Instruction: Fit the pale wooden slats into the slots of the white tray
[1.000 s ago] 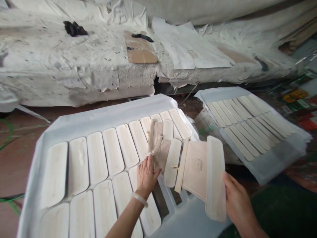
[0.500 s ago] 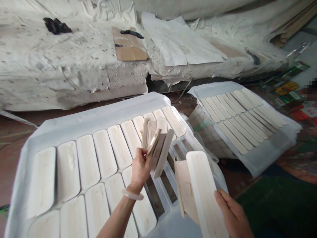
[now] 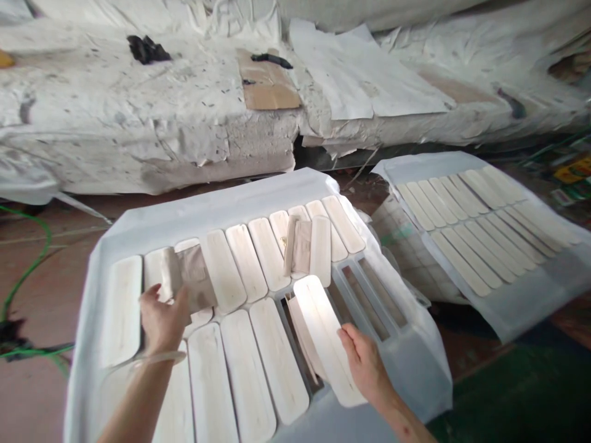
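Pale panel (image 3: 325, 339), pinched by my right hand (image 3: 367, 366), might scrape its left neighbour (image 3: 279, 362) if lowered crooked; I cannot tell whether my left hand (image 3: 162, 320) grips the beige flap (image 3: 171, 269).

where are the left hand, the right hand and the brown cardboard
left hand (image 3: 162, 321): head view, back of the hand
right hand (image 3: 364, 363): head view, back of the hand
brown cardboard (image 3: 271, 87): head view, bare middle
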### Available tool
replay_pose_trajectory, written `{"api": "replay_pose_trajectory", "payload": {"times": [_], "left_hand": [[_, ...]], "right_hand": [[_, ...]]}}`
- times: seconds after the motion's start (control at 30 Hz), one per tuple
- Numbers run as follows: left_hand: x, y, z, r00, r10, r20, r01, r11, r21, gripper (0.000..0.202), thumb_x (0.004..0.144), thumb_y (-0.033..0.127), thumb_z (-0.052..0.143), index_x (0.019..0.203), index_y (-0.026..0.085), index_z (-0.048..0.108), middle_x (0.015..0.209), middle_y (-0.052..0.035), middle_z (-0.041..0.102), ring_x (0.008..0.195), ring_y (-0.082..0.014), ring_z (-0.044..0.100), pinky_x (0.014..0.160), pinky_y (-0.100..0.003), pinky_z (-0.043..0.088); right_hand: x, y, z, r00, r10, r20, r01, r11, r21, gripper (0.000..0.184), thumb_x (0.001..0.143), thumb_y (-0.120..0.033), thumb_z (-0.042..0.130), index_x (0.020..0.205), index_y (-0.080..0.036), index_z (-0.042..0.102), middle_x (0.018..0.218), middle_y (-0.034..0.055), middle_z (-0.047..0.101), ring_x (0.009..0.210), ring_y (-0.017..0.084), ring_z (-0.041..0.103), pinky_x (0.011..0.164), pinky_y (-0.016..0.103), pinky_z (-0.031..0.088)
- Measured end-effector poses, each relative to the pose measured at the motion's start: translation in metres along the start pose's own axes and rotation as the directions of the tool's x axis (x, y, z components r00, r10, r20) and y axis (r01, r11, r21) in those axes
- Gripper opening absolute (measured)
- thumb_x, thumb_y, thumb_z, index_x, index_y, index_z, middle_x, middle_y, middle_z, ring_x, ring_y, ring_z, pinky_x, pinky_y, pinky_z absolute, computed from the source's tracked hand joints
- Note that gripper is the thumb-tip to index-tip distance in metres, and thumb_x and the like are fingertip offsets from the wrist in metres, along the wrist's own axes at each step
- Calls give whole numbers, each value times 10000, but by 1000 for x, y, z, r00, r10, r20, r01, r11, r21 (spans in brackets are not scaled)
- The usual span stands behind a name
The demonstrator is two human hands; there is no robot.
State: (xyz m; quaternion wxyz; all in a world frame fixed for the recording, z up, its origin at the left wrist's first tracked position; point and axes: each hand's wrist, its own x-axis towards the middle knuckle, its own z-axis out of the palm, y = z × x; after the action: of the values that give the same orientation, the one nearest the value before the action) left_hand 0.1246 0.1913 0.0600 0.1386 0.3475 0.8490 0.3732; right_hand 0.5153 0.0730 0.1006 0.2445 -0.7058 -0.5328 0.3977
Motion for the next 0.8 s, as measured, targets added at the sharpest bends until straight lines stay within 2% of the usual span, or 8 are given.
{"api": "replay_pose_trajectory", "payload": {"times": [0.07, 0.1, 0.2, 0.27, 0.33, 0.47, 0.63, 0.8], "left_hand": [[-19, -2, -4, 976, 216, 8, -216, 971, 106, 660, 750, 459, 685, 1298, 147, 493, 1408, -205, 501, 1338, -428, 425, 1100, -666, 317], [-34, -2, -4, 930, 362, 56, -366, 921, 131, 606, 825, 465, 627, 1335, 172, 486, 1447, -174, 479, 1365, -388, 408, 1129, -621, 314], [-93, -3, 12, 716, 649, 257, -671, 741, -2, 435, 941, 371, 528, 1334, 186, 502, 1353, -129, 579, 1267, -278, 533, 1079, -479, 446], [-133, -8, 29, 497, 751, 435, -819, 571, -49, 465, 964, 287, 500, 1412, 183, 431, 1411, -109, 551, 1353, -251, 465, 1143, -468, 394], [-163, -16, 46, 385, 773, 504, -890, 456, -19, 560, 956, 266, 509, 1478, 145, 346, 1494, -122, 468, 1430, -268, 364, 1155, -476, 383], [-185, -32, 65, 352, 751, 558, -924, 375, 78, 714, 930, 341, 542, 1519, 61, 251, 1571, -169, 327, 1475, -311, 261, 1148, -479, 397], [-181, -34, 63, 313, 733, 605, -942, 319, 102, 751, 938, 427, 521, 1532, 69, 234, 1601, -163, 252, 1494, -321, 198, 1172, -479, 370], [-181, -31, 63, 297, 748, 593, -950, 297, 102, 720, 946, 400, 519, 1532, 82, 247, 1600, -183, 244, 1491, -336, 200, 1165, -485, 377]], "right_hand": [[5, 3, 15, 1000, -13, 9, 13, 1000, -28, 415, 970, -552, 315, 702, -246, 397, 628, -43, 412, 611, 169, 441, 632, 313, 283], [5, 5, 20, 1000, -12, 15, 13, 999, -32, 416, 968, -554, 312, 698, -247, 390, 621, -45, 404, 604, 169, 433, 629, 317, 274], [1, 13, 28, 1000, 5, 8, -5, 1000, -28, 422, 964, -565, 315, 697, -249, 400, 608, -49, 393, 593, 172, 425, 625, 318, 268], [-5, 19, 27, 1000, 28, -12, -28, 999, -23, 429, 965, -573, 321, 707, -246, 426, 618, -43, 418, 603, 177, 446, 631, 314, 285], [-11, 26, 24, 998, 56, -15, -56, 998, -26, 438, 965, -583, 328, 717, -242, 450, 627, -36, 449, 611, 182, 472, 633, 309, 299], [-9, 37, 25, 997, 76, -17, -77, 996, -47, 449, 960, -592, 324, 720, -239, 465, 623, -29, 465, 611, 188, 483, 632, 312, 296], [13, 40, 49, 995, 56, 77, -52, 997, -48, 407, 969, -539, 320, 694, -247, 394, 610, -45, 412, 605, 177, 439, 628, 312, 258], [24, 41, 69, 987, 78, 139, -72, 996, -49, 384, 971, -500, 321, 684, -251, 374, 619, -42, 428, 613, 173, 441, 625, 304, 261]]}}
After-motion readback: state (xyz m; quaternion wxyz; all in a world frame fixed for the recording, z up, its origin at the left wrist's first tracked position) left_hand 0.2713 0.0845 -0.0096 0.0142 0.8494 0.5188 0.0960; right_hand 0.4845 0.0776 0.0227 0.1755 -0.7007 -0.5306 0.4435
